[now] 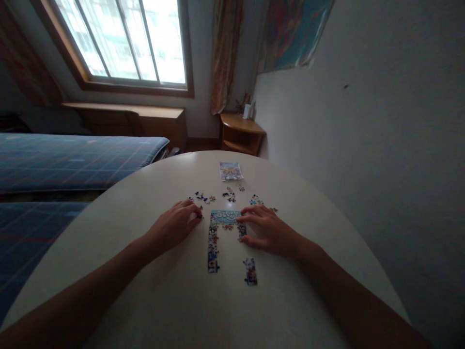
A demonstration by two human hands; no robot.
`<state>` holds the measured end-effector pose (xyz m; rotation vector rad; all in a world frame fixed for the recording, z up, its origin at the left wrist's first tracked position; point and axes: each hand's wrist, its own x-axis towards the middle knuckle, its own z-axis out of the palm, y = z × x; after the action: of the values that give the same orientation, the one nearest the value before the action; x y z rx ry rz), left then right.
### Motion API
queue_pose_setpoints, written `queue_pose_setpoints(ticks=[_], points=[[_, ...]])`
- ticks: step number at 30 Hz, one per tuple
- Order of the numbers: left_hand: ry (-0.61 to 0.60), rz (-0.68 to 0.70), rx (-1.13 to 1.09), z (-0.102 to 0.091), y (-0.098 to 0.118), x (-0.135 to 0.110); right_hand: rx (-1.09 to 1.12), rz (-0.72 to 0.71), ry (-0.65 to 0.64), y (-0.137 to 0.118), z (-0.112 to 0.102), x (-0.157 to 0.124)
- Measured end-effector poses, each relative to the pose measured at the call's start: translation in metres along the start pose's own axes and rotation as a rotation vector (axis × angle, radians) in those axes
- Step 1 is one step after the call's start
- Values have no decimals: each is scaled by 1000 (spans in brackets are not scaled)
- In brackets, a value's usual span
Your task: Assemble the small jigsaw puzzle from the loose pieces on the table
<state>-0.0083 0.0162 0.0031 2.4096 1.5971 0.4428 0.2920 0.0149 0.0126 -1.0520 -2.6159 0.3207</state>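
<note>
A partly joined jigsaw puzzle (pixel 212 242) lies on the table, with a lettered top strip and two sides running down toward me. To its left, my left hand (pixel 178 222) is closed, its thumb and finger around a small dark jigsaw piece (pixel 199 216). My right hand (pixel 269 230) is open, thumb and fingers apart, its fingertips touching the puzzle's upper right side and covering some of it. Below that hand lies a separate joined section (pixel 251 271). Loose jigsaw pieces (pixel 230 195) are scattered beyond the puzzle, with more pieces (pixel 255 199) just past my right hand.
A small picture packet (pixel 230 171) lies toward the far edge of the round white table (pixel 174 305). A bed with a blue plaid cover (pixel 80 160) stands at the left, a wall (pixel 363 145) at the right. Behind the table is a wooden corner cabinet (pixel 241 123).
</note>
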Motion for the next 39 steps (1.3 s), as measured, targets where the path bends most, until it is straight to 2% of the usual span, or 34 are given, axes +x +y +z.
queue_pose_setpoints(ticks=[5,20,28,33,39], points=[[-35,-31,-14,1,-2,-2,5,-8,5,1,1,0],[-30,-41,24,-2,-2,-7,18,-15,4,3,1,1],[-19,-99,-32,-6,6,-8,8,0,12,2,2,2],[51,-61,-159,-4,15,-7,-13,0,32,3,4,2],[151,-70,-498,4,42,-6,-23,14,113,-7,3,5]])
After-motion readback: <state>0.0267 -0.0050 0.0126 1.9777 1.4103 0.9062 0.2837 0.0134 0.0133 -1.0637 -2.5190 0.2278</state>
